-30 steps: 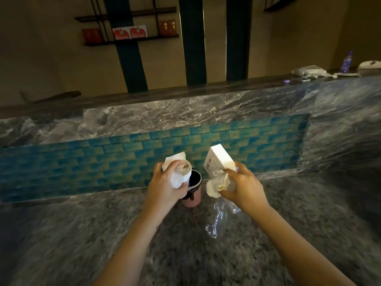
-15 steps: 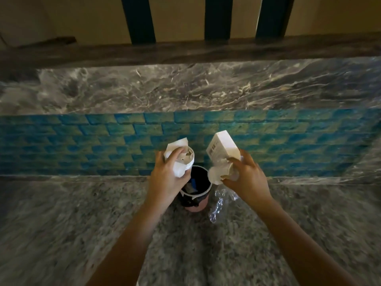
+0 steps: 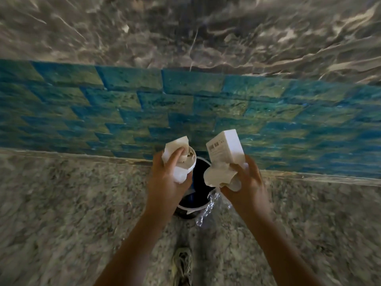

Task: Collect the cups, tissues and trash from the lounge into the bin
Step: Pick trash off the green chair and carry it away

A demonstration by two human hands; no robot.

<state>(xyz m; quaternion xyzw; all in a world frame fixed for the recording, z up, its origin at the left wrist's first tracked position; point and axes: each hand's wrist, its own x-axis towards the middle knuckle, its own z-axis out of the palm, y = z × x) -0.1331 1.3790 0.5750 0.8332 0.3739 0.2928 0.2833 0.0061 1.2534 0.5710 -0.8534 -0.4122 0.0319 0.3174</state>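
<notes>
Speckled stone floor with a bin

We look down on a mottled grey-brown floor [image 3: 61,213] that fills the lower half of the frame and meets a blue-tiled wall [image 3: 123,104] along a pale seam. On it, at centre and near the wall's foot, stands a small round bin [image 3: 191,209] with a white rim and dark inside, partly hidden. At bottom centre we see a shoe [image 3: 182,263] on the floor, blurred.

The left hand [image 3: 167,178] grips a stack of cups [image 3: 184,169] with a tissue [image 3: 176,146] tucked into its mouth. Just right of that grip, the right hand [image 3: 245,180] holds a box [image 3: 224,147] and a wad of tissue [image 3: 217,175]. A plastic wrapper [image 3: 208,207] hangs beneath that grip. The bin [image 3: 190,208] stands on the floor [image 3: 72,213] below and between both grips. The tiled wall [image 3: 123,104] rises beyond them, and a shoe [image 3: 182,265] is on the near side.
</notes>
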